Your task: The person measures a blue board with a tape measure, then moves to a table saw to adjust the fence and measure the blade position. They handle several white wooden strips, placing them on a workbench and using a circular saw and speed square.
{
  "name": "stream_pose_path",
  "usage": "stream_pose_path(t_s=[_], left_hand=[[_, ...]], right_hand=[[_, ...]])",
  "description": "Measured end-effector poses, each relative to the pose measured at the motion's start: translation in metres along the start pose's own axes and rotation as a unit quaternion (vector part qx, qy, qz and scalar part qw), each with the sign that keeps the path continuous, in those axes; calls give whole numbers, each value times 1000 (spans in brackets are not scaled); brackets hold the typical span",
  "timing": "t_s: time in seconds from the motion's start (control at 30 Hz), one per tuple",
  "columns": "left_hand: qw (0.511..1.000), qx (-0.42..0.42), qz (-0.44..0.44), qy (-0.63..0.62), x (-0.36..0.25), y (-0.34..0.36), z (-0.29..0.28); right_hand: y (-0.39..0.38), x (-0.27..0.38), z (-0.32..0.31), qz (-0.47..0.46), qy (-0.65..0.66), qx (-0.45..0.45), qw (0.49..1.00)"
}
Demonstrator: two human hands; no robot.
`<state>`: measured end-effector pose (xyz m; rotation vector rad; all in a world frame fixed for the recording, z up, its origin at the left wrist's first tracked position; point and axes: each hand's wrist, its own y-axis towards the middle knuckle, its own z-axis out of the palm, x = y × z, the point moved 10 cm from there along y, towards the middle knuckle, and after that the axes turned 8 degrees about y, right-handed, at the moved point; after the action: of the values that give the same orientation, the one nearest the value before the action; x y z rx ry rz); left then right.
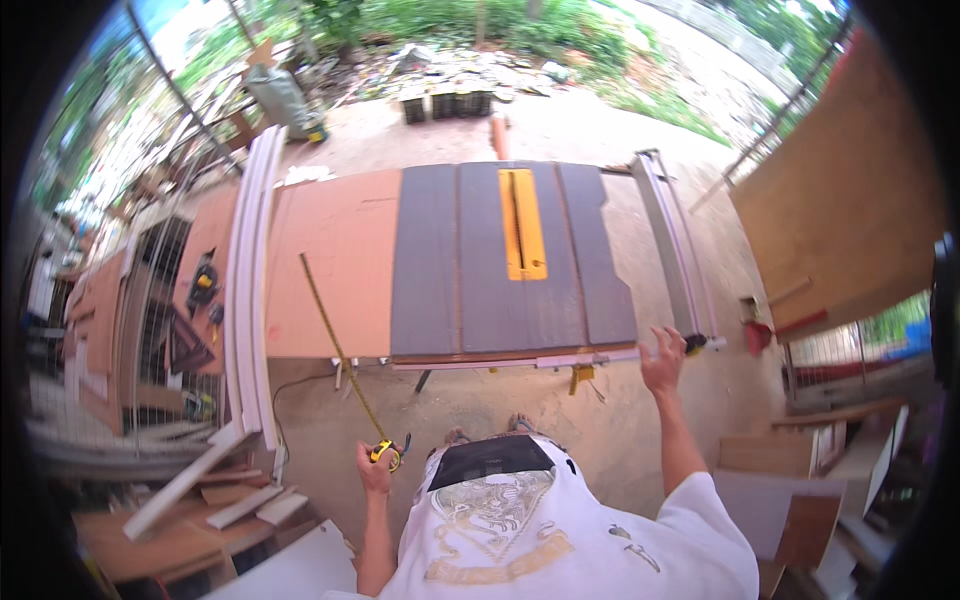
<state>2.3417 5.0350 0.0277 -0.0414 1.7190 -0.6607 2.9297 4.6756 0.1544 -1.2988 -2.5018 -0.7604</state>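
Well, tape measure (pixel 391 457) in left hand (pixel 372 471)

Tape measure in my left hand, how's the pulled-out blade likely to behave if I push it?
The blade is probably fairly stiff, since it runs nearly straight out from the case. Being long and thin, it could buckle if pushed against something. The case is likely light, as only the left hand holds it.

Left grip (pixel 378 462) low, right grip (pixel 662 362) forward
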Motion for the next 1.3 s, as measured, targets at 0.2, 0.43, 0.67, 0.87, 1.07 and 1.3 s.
stream_pose_path(t_s=[0.2,0.43,0.67,0.87,1.07,1.3], left_hand=[[960,-213,72,164,19,-92,-32],[962,-254,-52,85,9,-167,-2],[983,-68,-15,-168,-62,-87,60],[988,71,7,-140,-164,-44,93],[955,174,-26,-239,-155,-9,20],[980,185,21,65,-190,68,-58]], right_hand=[[26,-165,-22,29,-55,61,996],[33,0,35,62,122,92,986],[-101,394,93,-134,455,523,708],[-133,473,158,105,600,611,506],[-176,518,195,366,604,546,451],[-180,557,232,385,597,372,597]])
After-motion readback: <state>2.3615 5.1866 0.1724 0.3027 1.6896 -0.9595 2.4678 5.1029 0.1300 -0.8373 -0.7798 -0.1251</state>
